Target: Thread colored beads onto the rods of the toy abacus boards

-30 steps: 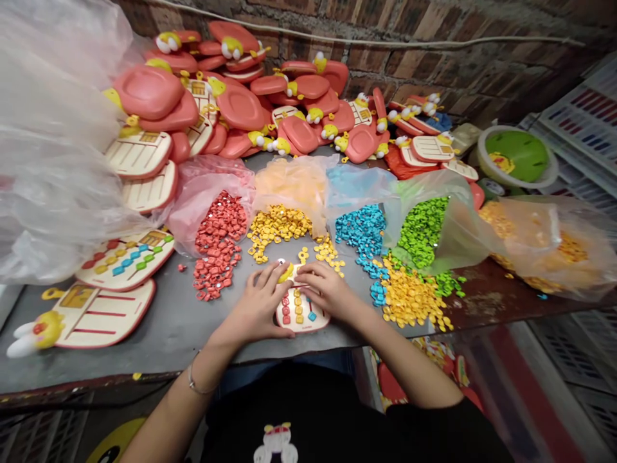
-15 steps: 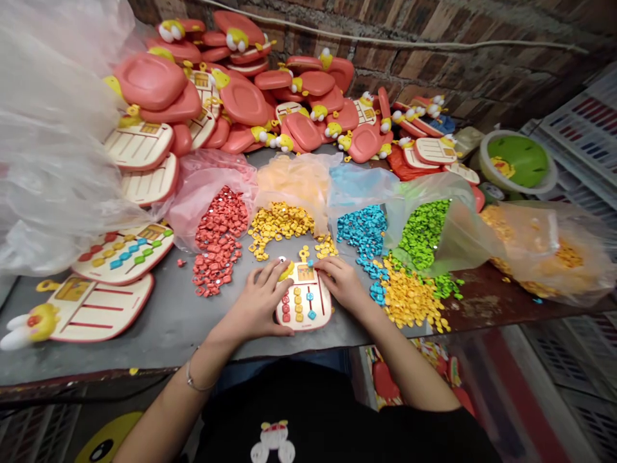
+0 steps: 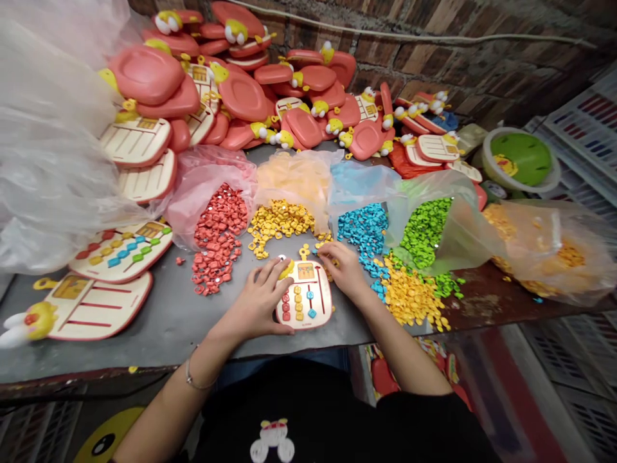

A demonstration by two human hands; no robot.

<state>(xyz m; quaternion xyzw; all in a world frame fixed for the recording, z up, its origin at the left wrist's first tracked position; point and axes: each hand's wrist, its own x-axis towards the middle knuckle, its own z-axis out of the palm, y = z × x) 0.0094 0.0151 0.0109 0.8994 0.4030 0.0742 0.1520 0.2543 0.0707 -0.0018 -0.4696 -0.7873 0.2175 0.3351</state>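
Observation:
A cream toy board (image 3: 315,318) with a red rim and a yellow animal head lies on the table in front of me. My left hand (image 3: 260,299) grips its left side, thumb at the lower edge and fingers over the yellow head. Red beads (image 3: 286,307) and yellow beads (image 3: 299,303) fill two slots of the board. Two blue beads (image 3: 311,296) sit in the third slot, and the fourth slot is bare. Just beyond the board's upper right edge, my right hand (image 3: 344,270) pinches a small blue bead (image 3: 315,251).
Heaps of red (image 3: 216,257), yellow (image 3: 284,220), blue (image 3: 362,230) and green beads (image 3: 425,231) spill from plastic bags. Yellow pieces (image 3: 412,296) lie at right. A filled board (image 3: 123,251) and a bare-slotted one (image 3: 103,315) lie left. Red-backed boards (image 3: 243,96) are piled behind.
My right hand has moved slightly up and away from the board's slots, the blue bead at its fingertips. My left hand keeps its grip on the board.

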